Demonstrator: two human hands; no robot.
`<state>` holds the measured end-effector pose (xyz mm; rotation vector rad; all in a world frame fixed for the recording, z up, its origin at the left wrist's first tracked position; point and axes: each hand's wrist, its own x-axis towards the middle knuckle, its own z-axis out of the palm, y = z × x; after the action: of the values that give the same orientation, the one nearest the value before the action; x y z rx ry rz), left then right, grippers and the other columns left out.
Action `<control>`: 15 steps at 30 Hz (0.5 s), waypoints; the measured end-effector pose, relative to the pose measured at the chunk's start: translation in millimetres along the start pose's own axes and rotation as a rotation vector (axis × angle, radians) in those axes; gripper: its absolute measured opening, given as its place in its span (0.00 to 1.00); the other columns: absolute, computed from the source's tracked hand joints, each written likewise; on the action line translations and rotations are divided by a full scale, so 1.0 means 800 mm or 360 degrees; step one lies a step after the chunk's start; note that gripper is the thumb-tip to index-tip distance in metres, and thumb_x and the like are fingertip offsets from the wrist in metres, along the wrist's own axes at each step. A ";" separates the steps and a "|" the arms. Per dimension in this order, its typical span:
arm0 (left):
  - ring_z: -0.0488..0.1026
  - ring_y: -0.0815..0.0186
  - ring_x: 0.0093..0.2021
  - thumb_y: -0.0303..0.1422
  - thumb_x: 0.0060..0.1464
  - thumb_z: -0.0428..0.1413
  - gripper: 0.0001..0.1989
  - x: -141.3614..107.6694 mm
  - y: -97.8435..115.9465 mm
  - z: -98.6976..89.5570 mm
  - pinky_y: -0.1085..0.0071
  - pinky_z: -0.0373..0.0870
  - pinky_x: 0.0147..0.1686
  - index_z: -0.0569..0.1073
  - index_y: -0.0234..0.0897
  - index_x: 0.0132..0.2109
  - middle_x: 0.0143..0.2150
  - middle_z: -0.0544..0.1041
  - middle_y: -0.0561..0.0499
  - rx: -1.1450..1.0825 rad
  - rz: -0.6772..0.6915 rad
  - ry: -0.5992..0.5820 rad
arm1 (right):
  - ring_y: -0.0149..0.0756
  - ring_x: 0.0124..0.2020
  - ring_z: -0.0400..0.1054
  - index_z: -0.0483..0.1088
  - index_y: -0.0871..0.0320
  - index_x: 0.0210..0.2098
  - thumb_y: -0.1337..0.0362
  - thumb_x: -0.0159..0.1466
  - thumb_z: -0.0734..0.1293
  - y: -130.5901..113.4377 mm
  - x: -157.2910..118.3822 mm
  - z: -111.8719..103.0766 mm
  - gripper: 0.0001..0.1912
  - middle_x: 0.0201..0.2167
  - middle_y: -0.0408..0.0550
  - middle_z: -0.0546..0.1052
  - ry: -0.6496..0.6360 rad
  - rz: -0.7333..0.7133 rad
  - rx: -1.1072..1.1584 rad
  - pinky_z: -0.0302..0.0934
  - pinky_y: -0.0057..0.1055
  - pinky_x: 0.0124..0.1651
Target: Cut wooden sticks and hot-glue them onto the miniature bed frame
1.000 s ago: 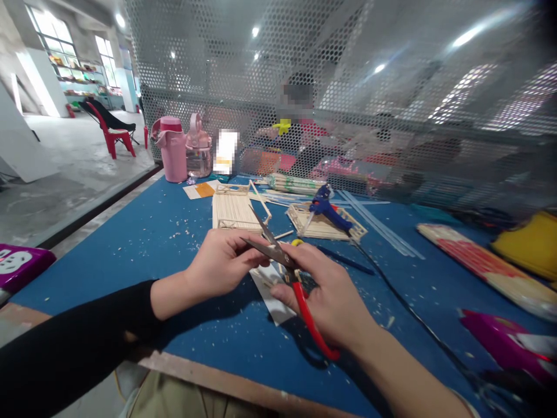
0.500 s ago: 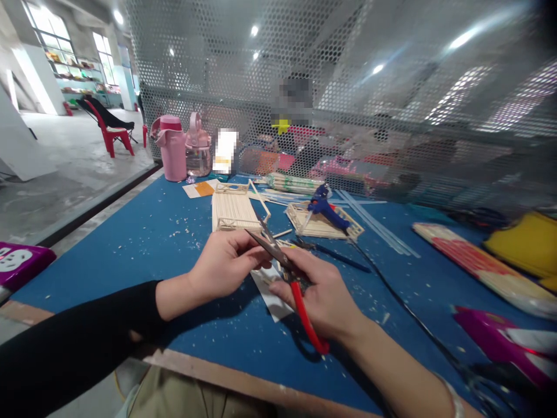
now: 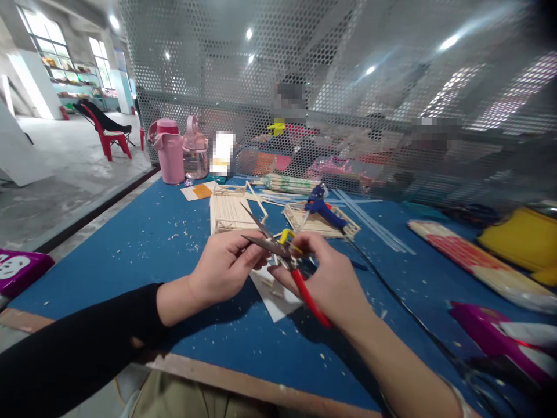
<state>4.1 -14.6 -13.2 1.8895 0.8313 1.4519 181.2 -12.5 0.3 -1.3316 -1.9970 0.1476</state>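
Observation:
My right hand (image 3: 333, 273) holds a pair of scissors (image 3: 304, 293) with a red handle. Their dark blades stand apart and point up and left, across the fingertips of the other hand. A yellow piece (image 3: 286, 235) shows beside the pivot; I cannot tell what it belongs to. My left hand (image 3: 226, 264) is closed in a pinch close to the blades, and whatever is between its fingers is hidden. Just beyond it lies a stick-built panel (image 3: 232, 210) with raised edges. White paper (image 3: 276, 296) with small stick pieces lies below the hands.
A blue glue gun (image 3: 324, 209) rests on a second stick frame (image 3: 291, 216), its cord running right. A bagged stick bundle (image 3: 470, 255), purple power strips (image 3: 491, 334) and a pink jug (image 3: 170, 154) stand around the blue table (image 3: 143, 255). Perforated mesh (image 3: 209, 75) rises behind; people show through it.
My right hand has turned and its fingers have spread, the scissors tilting with it and their blades parting wider. The yellow piece has come into view. My left hand stays nearly still.

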 end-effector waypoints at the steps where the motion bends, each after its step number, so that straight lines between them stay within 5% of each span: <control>1: 0.71 0.72 0.25 0.31 0.59 0.48 0.12 -0.001 -0.001 0.000 0.78 0.69 0.25 0.73 0.32 0.34 0.26 0.74 0.50 0.0024 -0.0019 0.0007 | 0.35 0.26 0.66 0.64 0.56 0.31 0.50 0.50 0.70 -0.002 0.001 -0.001 0.18 0.26 0.45 0.72 -0.0079 -0.0019 -0.0017 0.61 0.31 0.29; 5: 0.72 0.71 0.24 0.31 0.60 0.47 0.12 -0.003 -0.002 0.000 0.77 0.69 0.26 0.73 0.33 0.34 0.25 0.75 0.51 0.0171 0.0012 0.0039 | 0.34 0.25 0.64 0.67 0.58 0.29 0.52 0.56 0.66 -0.007 0.000 -0.002 0.14 0.25 0.47 0.72 -0.0214 -0.0177 0.0018 0.60 0.30 0.29; 15: 0.76 0.68 0.28 0.27 0.58 0.48 0.10 0.000 0.005 -0.010 0.74 0.72 0.32 0.73 0.34 0.32 0.25 0.77 0.49 0.0829 0.0643 0.0072 | 0.37 0.30 0.64 0.62 0.57 0.29 0.56 0.57 0.64 -0.008 -0.005 0.000 0.11 0.29 0.49 0.71 -0.0164 -0.0249 -0.0001 0.60 0.33 0.33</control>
<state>-3.2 -15.8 -8.5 2.5380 0.9558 1.6264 176.7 -19.1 1.0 -1.1840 -2.1789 0.1449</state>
